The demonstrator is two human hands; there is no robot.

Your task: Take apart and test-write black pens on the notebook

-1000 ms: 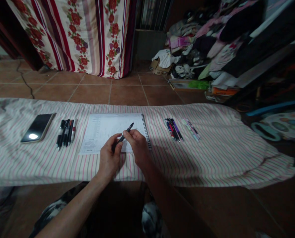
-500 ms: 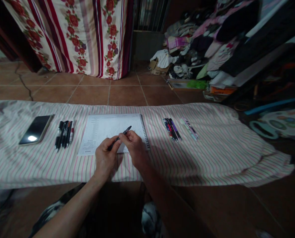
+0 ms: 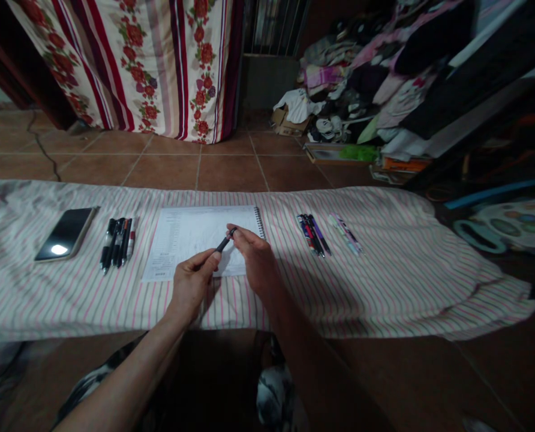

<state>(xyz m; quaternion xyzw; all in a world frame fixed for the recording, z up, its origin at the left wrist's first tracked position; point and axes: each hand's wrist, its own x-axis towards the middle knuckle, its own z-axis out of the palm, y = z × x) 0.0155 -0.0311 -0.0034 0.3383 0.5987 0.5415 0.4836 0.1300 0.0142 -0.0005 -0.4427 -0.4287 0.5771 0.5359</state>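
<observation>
A dark pen (image 3: 224,242) is held at a slant above the spiral notebook (image 3: 195,225), between my two hands. My left hand (image 3: 194,277) is closed round its lower end, with the thumb along it. The fingertips of my right hand (image 3: 255,255) pinch its upper end. Printed or written marks show faintly on the white page. Left of the notebook lies a row of several pens (image 3: 117,243), mostly black. To the right are a group of dark and purple pens (image 3: 312,235) and a smaller group of pale pens (image 3: 346,234).
A phone (image 3: 66,235) lies at the left on the striped cloth (image 3: 393,276). Beyond the cloth are a tiled floor (image 3: 159,168), a floral curtain (image 3: 168,72) and a heap of clothes (image 3: 361,78). A pale object with a blue handle (image 3: 478,236) stands at the far right.
My right hand has moved right and slightly up along the pen to its upper end. The left hand keeps its hold, and more of the pen's middle shows between the hands.
</observation>
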